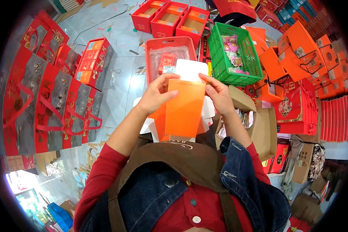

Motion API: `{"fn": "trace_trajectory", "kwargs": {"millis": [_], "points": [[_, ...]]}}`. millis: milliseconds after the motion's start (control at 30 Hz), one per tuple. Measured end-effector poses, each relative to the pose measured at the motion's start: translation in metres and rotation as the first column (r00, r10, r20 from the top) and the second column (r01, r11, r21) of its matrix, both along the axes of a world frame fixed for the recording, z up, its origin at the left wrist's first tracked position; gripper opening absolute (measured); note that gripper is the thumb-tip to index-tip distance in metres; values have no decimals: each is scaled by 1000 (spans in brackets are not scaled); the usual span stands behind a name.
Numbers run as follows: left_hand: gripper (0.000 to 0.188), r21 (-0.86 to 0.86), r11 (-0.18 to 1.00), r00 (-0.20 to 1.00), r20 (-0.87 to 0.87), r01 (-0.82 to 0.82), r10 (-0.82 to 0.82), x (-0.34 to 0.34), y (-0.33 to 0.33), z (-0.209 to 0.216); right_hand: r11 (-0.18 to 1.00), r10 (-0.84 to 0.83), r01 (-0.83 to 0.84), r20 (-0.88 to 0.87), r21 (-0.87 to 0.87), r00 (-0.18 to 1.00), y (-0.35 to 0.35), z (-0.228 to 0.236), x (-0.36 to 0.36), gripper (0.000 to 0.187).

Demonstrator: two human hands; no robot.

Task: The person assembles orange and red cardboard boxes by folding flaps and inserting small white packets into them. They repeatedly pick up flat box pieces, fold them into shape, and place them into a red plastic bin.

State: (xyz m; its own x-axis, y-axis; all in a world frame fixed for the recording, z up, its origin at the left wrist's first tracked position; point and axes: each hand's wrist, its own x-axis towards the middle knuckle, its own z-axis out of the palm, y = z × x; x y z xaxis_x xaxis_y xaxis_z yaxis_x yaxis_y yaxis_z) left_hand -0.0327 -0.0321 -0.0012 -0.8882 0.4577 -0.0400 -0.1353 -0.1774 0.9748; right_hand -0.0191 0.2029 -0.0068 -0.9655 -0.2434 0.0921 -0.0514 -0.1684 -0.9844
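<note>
An orange carton (185, 110) with a raised white flap (190, 71) is held upright in front of me. My left hand (156, 94) grips its upper left side, thumb on the orange face. My right hand (219, 94) pinches the upper right edge beside the white flap. Below and behind the carton lie more orange and white card pieces (157, 116), partly hidden by it. Just beyond my hands stands a red plastic bin (147, 58) holding clear plastic wrapping and a small red box (166, 62).
A green plastic crate (255, 75) with wrapped pieces stands at the right, near an open cardboard box (265, 127). Orange gift boxes (303, 48) are piled farther right. Red and grey gift bags (48, 104) line the left. Red open boxes (164, 23) stand ahead on the floor.
</note>
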Motion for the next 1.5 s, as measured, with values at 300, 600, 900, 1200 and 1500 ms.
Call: {"fn": "trace_trajectory", "kwargs": {"millis": [300,600,900,1200,1500], "points": [[23,-69,995,997,28,-75,77,-14,8,-2,877,143,-96,-64,471,988,8,11,-21,18],[25,11,988,987,-44,-153,153,-11,17,2,996,-4,14,112,-92,994,-7,30,-30,25],[26,42,990,986,-95,-135,139,-4,17,13,823,202,-17,-265,568,943,-3,61,-36,21],[20,31,981,962,-194,-191,193,-1,19,6,873,195,9,-368,488,909,-12,53,-28,23],[13,-31,981,957,-228,-191,180,3,21,15,975,179,-207,260,85,949,-10,81,-40,33]]}}
